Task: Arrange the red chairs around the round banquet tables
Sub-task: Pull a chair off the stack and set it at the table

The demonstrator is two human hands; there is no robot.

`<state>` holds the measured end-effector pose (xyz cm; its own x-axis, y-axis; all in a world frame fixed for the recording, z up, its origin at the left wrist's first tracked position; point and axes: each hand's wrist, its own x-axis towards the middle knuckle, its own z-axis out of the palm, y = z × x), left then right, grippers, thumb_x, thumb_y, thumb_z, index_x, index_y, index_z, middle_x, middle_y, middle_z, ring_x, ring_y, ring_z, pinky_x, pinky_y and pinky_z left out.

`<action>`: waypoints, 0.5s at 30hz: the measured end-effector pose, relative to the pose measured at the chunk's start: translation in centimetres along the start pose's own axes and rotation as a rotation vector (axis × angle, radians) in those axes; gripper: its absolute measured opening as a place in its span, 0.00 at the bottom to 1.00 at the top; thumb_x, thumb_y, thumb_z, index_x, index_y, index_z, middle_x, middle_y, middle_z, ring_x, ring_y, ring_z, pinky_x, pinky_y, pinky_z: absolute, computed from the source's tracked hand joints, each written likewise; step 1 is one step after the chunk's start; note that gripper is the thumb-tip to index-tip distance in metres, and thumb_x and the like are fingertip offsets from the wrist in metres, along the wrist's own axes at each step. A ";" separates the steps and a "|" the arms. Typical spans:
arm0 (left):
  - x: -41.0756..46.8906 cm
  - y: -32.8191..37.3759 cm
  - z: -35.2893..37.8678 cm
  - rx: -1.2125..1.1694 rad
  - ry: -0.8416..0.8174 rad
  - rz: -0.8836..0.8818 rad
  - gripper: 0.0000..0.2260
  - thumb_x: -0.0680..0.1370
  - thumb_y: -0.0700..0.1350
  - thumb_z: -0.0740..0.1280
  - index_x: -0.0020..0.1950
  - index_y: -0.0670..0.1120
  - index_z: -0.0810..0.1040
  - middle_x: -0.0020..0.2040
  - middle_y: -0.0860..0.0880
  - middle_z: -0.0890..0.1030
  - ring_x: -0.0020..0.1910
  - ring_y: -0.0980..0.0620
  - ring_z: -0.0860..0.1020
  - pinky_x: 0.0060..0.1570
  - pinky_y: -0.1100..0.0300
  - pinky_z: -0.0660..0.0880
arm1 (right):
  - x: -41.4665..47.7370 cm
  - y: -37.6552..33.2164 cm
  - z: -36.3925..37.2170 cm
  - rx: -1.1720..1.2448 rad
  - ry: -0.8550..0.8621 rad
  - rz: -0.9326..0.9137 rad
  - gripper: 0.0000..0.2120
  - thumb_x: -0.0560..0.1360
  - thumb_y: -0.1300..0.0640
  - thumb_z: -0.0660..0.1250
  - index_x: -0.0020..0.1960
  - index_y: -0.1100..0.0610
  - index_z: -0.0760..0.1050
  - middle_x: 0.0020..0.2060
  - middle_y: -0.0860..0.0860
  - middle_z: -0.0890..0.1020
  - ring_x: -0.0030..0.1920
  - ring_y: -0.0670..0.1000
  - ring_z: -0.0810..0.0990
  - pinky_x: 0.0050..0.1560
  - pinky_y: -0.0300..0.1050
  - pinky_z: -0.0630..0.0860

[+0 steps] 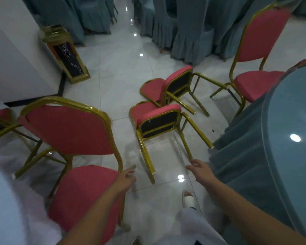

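Two red chairs with gold frames lie tipped on the tile floor, the nearer tipped chair (159, 121) in front of the farther tipped chair (177, 80), legs pointing toward me. My right hand (200, 169) reaches out with fingers spread, just short of the nearer one's leg tip. An upright red chair (69, 131) stands at my left. My left hand (125, 180) curls at its seat's right edge around a blurred gold bar. Another upright red chair (261, 38) stands at the round table (290, 138), which has a teal cloth and glass top.
A gold and black bin (67, 55) stands against a white pillar (12, 59). Teal-covered chairs (184, 25) fill the back. Part of another red chair (0, 117) shows at the left edge. My foot in a white sandal (188, 198) is on the floor.
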<state>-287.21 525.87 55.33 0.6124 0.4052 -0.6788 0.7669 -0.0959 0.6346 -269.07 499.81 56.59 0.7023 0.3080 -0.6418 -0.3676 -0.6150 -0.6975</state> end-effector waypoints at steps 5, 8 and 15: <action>4.3 6.6 4.3 0.020 0.014 -0.130 0.18 0.78 0.41 0.66 0.67 0.47 0.75 0.66 0.43 0.76 0.59 0.45 0.78 0.41 0.61 0.76 | 5.1 -0.9 -7.2 0.056 -0.045 0.030 0.20 0.80 0.52 0.66 0.71 0.53 0.69 0.64 0.54 0.75 0.62 0.57 0.75 0.65 0.56 0.74; 6.8 10.5 6.7 0.011 0.011 -0.185 0.15 0.76 0.48 0.67 0.62 0.54 0.77 0.58 0.47 0.79 0.56 0.44 0.79 0.52 0.51 0.77 | 8.2 -1.5 -12.0 0.064 -0.052 0.031 0.20 0.80 0.52 0.66 0.71 0.52 0.68 0.63 0.52 0.75 0.59 0.53 0.75 0.59 0.50 0.74; 11.1 17.0 9.3 -0.073 -0.009 -0.242 0.08 0.77 0.46 0.68 0.54 0.56 0.78 0.53 0.47 0.78 0.46 0.49 0.78 0.40 0.59 0.75 | 15.9 -4.7 -18.6 0.047 -0.003 0.058 0.20 0.79 0.54 0.68 0.70 0.54 0.71 0.58 0.54 0.78 0.49 0.49 0.77 0.37 0.38 0.72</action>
<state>-265.63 520.25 55.11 0.4146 0.4000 -0.8174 0.8756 0.0693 0.4781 -244.82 494.11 55.56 0.6770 0.2751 -0.6827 -0.4362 -0.5972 -0.6731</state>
